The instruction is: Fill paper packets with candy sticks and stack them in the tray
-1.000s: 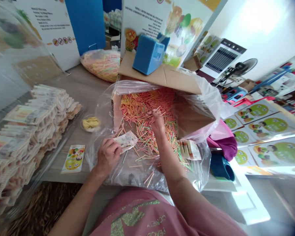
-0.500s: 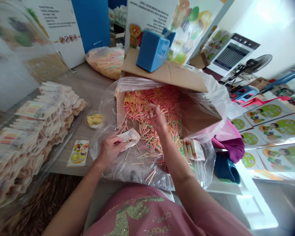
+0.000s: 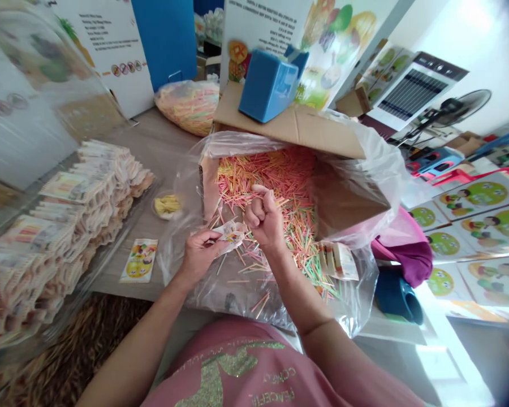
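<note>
My left hand [image 3: 197, 255] pinches a small printed paper packet [image 3: 234, 233] between thumb and fingers, its far end towards the right hand. My right hand [image 3: 266, 221] is beside that end, fingers curled in and one finger sticking out further. Whatever those curled fingers hold is hidden. Beneath and behind the hands spread many thin pink, orange and green sticks [image 3: 267, 169], spilling out of a tipped cardboard box [image 3: 297, 127] lined with clear plastic. Several loose sticks lie on the plastic [image 3: 237, 299] near my body.
Rows of filled packets [image 3: 68, 226] stand at left. Nearby are a flat yellow packet [image 3: 139, 261] and a small bowl [image 3: 168, 216] of yellow pieces. More packets [image 3: 338, 261] lie right of the sticks. A blue container [image 3: 267, 85] sits on the box flap; a bag of sticks [image 3: 189, 107] is behind.
My right hand has drawn back from the stick pile towards the packet, its fingers curling in. The left hand has moved slightly right with the packet, which is now tilted.
</note>
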Demonstrator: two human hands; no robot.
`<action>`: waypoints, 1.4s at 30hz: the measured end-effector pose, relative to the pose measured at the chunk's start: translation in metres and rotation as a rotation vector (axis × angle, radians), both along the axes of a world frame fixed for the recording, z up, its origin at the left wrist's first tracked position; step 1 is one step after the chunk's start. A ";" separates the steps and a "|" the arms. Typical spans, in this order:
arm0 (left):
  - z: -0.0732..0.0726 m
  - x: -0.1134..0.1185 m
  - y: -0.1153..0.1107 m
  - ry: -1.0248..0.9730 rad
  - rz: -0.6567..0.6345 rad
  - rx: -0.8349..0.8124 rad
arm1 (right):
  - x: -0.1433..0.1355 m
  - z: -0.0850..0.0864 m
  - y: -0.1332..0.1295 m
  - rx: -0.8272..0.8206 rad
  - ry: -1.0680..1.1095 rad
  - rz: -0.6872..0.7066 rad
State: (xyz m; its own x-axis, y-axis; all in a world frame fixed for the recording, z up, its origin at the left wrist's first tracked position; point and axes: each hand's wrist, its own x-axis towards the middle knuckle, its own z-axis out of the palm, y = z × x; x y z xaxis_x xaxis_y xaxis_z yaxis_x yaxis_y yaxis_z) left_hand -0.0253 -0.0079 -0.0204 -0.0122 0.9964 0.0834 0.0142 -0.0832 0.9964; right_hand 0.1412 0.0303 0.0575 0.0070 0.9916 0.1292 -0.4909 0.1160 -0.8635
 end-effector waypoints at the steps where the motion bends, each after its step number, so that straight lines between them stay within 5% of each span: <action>1: 0.000 0.001 0.000 -0.001 0.000 0.007 | 0.001 0.000 -0.001 0.030 -0.020 -0.003; 8: -0.002 0.012 0.000 -0.021 -0.007 0.029 | 0.004 -0.007 -0.006 0.034 -0.330 0.009; 14: -0.005 0.018 0.000 -0.023 -0.004 0.022 | 0.008 -0.017 -0.011 0.058 -0.349 0.101; 22: -0.015 0.017 0.002 -0.077 0.001 0.001 | 0.002 0.005 -0.015 0.044 -0.322 -0.097; 27: -0.015 0.015 0.001 -0.090 0.011 0.008 | -0.006 -0.007 -0.014 -0.002 -0.308 -0.063; 34: -0.019 0.012 -0.001 -0.091 0.024 0.058 | -0.004 -0.013 -0.012 0.041 -0.217 -0.203; 42: -0.018 0.009 0.000 -0.023 0.010 0.135 | -0.010 -0.018 -0.009 0.104 -0.385 -0.214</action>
